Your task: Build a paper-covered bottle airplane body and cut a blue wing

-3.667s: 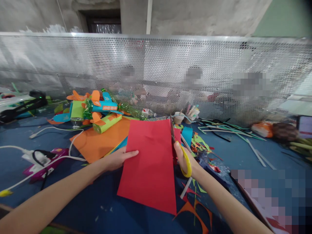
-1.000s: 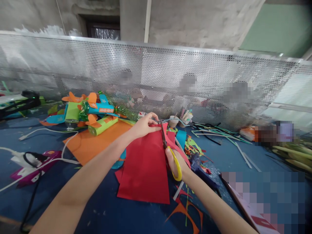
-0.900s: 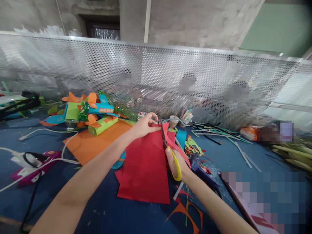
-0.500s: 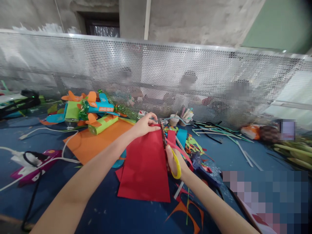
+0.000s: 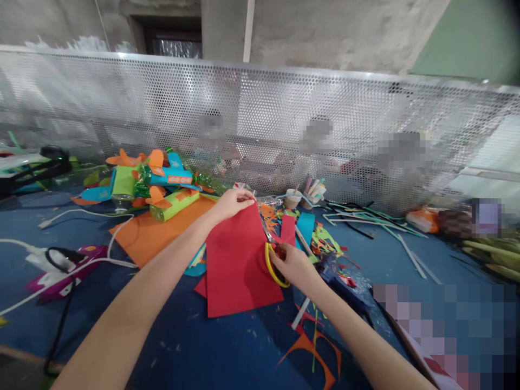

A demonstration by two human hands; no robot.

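A sheet of red paper (image 5: pixel 235 265) lies in front of me on the blue table. My left hand (image 5: pixel 236 203) pinches its far edge between thumb and fingers. Yellow-handled scissors (image 5: pixel 273 265) are in my right hand (image 5: pixel 293 264), over the sheet's right side. Their blades point away from me, beside the paper's right edge; whether they touch it I cannot tell. A red strip (image 5: pixel 288 228) lies just beyond my right hand. Under the red sheet, more red paper sticks out at the left, near an orange sheet (image 5: pixel 142 233).
Bottle models (image 5: pixel 174 205) covered in coloured paper stand at the back left. A purple power strip (image 5: pixel 67 271) with cables is at the left. Paper scraps (image 5: pixel 320 238) and a blue glue gun (image 5: pixel 341 287) lie right of my hand. A perforated metal screen (image 5: pixel 260 124) borders the table.
The scissors and my right hand have drawn slightly left and back toward me. My left hand has shifted a little left with the red sheet, whose near edge has turned.
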